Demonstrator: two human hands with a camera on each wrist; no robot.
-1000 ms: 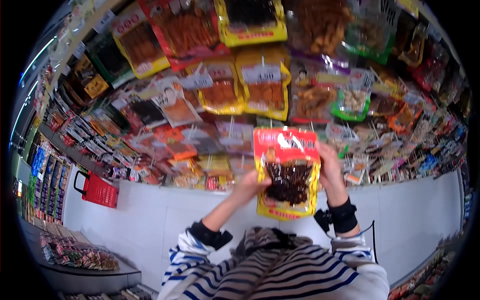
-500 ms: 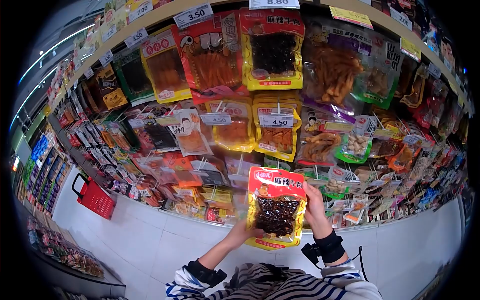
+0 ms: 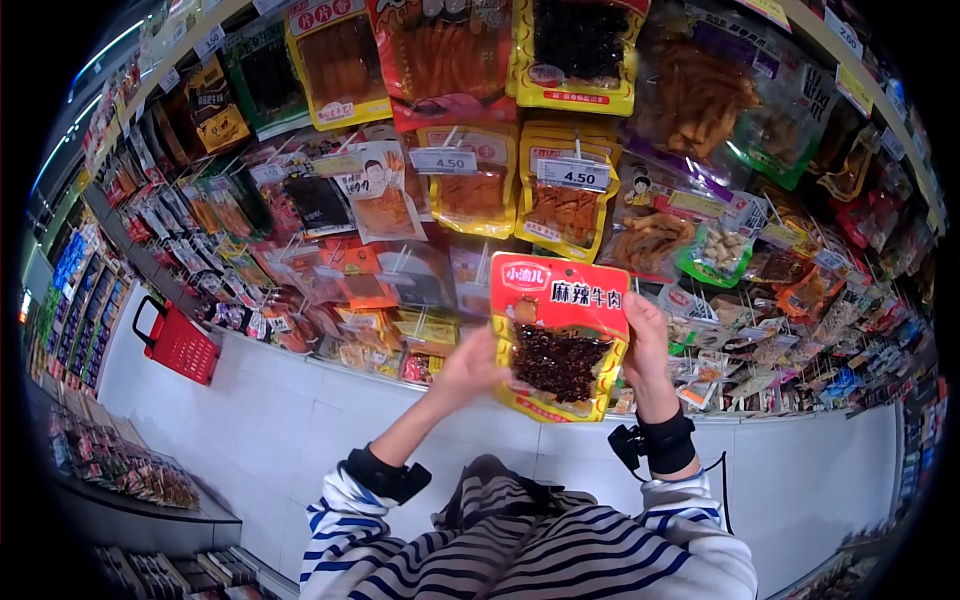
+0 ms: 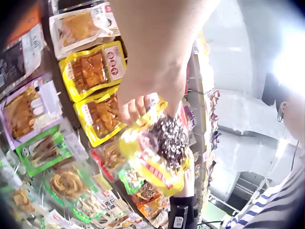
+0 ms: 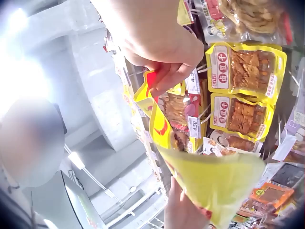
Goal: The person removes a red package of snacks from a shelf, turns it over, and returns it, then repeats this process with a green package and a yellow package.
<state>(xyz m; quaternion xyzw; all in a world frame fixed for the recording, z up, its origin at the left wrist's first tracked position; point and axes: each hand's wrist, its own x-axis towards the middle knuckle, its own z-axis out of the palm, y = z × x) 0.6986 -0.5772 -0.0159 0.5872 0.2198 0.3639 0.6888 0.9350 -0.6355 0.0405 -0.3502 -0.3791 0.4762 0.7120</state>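
A red and yellow snack packet [image 3: 565, 345] is held up in front of the body in the head view. Dark, glossy pieces show through its clear window. My right hand [image 3: 648, 340] pinches the packet's right side, and in the right wrist view its fingers [image 5: 171, 76] bend round the red edge. At the packet's left edge my left hand [image 3: 472, 368] grips, its fingers partly hidden by the packet. Curled left fingers [image 4: 135, 109] lie against the yellow border in the left wrist view. Behind the packet hang yellow snack packs [image 3: 568, 190].
Pegs full of hanging packets fill the rack ahead, with price tags [image 3: 443, 161] in front. A red shopping basket [image 3: 180, 345] stands on the pale floor [image 3: 350, 420] at left. A low shelf [image 3: 130, 500] with packets lies at lower left.
The packet and both hands sit higher in the head view than half a second ago, and the packet tilts slightly. My left thumb has shifted from its front towards the left edge.
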